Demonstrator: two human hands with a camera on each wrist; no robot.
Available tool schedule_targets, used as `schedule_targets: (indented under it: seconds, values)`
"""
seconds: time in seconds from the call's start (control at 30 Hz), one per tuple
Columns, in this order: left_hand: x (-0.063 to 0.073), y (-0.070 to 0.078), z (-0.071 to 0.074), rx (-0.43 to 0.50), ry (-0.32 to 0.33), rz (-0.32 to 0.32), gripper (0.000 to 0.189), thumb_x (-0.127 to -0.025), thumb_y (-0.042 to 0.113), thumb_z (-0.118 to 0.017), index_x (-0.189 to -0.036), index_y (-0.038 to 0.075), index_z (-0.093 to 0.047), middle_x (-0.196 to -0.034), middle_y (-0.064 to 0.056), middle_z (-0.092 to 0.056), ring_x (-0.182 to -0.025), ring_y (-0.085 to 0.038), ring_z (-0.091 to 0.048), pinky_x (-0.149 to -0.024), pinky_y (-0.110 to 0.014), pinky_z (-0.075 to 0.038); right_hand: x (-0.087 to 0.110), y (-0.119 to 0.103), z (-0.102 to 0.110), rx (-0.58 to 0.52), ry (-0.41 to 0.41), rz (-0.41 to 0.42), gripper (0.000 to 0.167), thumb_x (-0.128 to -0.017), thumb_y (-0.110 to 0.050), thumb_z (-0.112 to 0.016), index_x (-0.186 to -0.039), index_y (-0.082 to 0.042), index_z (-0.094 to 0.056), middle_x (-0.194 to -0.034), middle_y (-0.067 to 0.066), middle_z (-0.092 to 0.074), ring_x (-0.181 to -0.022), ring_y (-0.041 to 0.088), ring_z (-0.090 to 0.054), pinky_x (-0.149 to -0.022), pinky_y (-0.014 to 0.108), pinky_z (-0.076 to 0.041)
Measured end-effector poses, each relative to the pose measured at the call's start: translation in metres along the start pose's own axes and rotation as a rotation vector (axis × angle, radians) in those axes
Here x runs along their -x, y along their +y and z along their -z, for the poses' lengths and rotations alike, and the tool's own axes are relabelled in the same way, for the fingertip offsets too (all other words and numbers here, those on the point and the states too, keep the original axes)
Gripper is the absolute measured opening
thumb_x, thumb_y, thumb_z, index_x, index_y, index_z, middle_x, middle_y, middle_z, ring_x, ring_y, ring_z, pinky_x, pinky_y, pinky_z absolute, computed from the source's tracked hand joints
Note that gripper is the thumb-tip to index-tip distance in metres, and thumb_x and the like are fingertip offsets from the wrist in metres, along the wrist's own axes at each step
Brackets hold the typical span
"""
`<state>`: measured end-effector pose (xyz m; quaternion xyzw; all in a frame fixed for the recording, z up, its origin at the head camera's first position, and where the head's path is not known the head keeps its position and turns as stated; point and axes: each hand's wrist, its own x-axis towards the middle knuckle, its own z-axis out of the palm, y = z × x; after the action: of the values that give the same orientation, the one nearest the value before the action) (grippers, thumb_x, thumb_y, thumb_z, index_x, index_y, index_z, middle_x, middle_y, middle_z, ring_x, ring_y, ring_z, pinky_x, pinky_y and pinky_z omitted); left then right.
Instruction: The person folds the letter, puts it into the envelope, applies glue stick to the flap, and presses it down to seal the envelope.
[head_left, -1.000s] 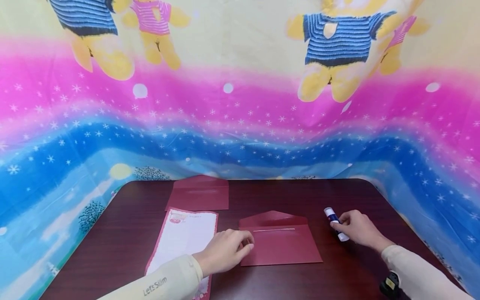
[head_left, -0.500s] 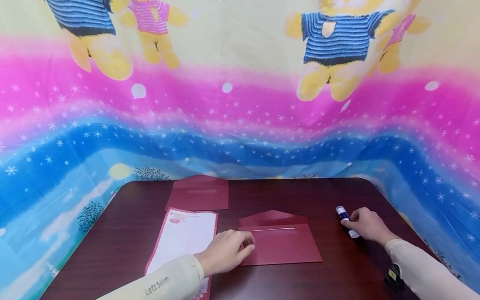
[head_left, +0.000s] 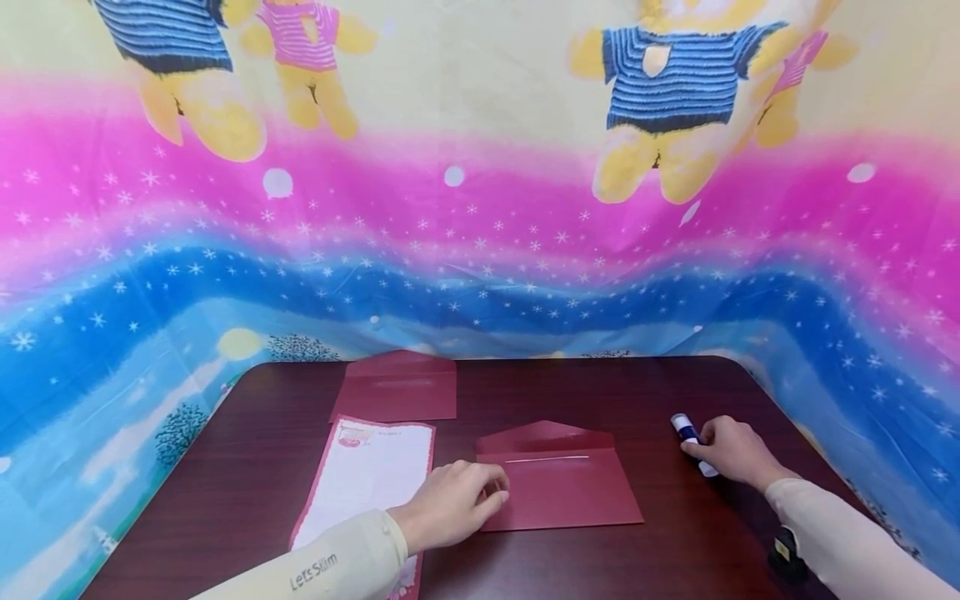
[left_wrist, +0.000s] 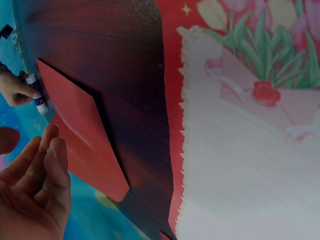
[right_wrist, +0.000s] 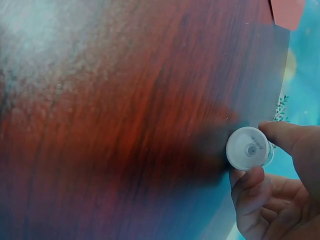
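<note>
My right hand [head_left: 738,454] pinches a white and blue glue stick [head_left: 686,427] between thumb and fingers, low over the right side of the table. In the right wrist view the round white end of the glue stick [right_wrist: 245,149] faces the camera. My left hand [head_left: 453,502], fingers loosely curled around nothing, hovers at the left edge of a dark red envelope [head_left: 562,497]. That envelope lies with its pointed flap folded back, and a thin pale line runs below the fold. Part of its left side is hidden by the hand.
Under my left forearm lies a sheet of red-bordered letter paper [head_left: 375,479], printed with tulips at one end. A second red envelope [head_left: 401,396], flap up, rests near the back edge of the dark wooden table [head_left: 570,392]. A patterned cloth [head_left: 480,225] hangs behind.
My right hand has shifted a little to the right with the glue stick, then stays there over the last half second. The left hand keeps its place by the envelope.
</note>
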<state>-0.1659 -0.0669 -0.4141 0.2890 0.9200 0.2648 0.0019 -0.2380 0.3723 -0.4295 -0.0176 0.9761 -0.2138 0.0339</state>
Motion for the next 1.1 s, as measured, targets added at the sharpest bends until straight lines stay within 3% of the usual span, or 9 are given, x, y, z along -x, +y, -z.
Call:
schedule_targets:
  seconds: [0.6,0.9,1.1]
  values:
    - [-0.003,-0.001,0.002,0.009,0.006,0.000,0.009,-0.097,0.028,-0.065,-0.095,0.025,-0.073,-0.075,0.018,-0.065,-0.066,0.006,-0.053,-0.062,-0.018,-0.046,-0.004,-0.002,0.006,0.026,-0.011,-0.035,0.031,-0.094,-0.033,-0.070,-0.078,-0.007,-0.068,-0.062,0.002,-0.058,-0.060,0.017,-0.053,-0.054,0.031,-0.042]
    - [-0.006,-0.003,0.004,0.005,0.037,0.008,0.007,-0.096,0.026,-0.066,-0.096,0.024,-0.072,-0.076,0.017,-0.066,-0.068,0.006,-0.054,-0.064,-0.019,-0.047,-0.004,-0.009,0.017,0.070,0.024,-0.045,0.048,-0.095,-0.048,-0.064,-0.098,-0.001,-0.072,-0.075,0.003,-0.068,-0.067,0.017,-0.057,-0.056,0.032,-0.042]
    - [-0.010,-0.007,0.004,0.005,0.069,0.027,0.006,-0.095,0.024,-0.068,-0.097,0.021,-0.073,-0.076,0.015,-0.066,-0.067,0.004,-0.054,-0.062,-0.020,-0.046,0.000,-0.028,0.017,0.094,0.090,0.021,0.051,-0.095,-0.047,-0.065,-0.112,0.001,-0.070,-0.090,0.008,-0.074,-0.071,0.014,-0.062,-0.056,0.034,-0.050]
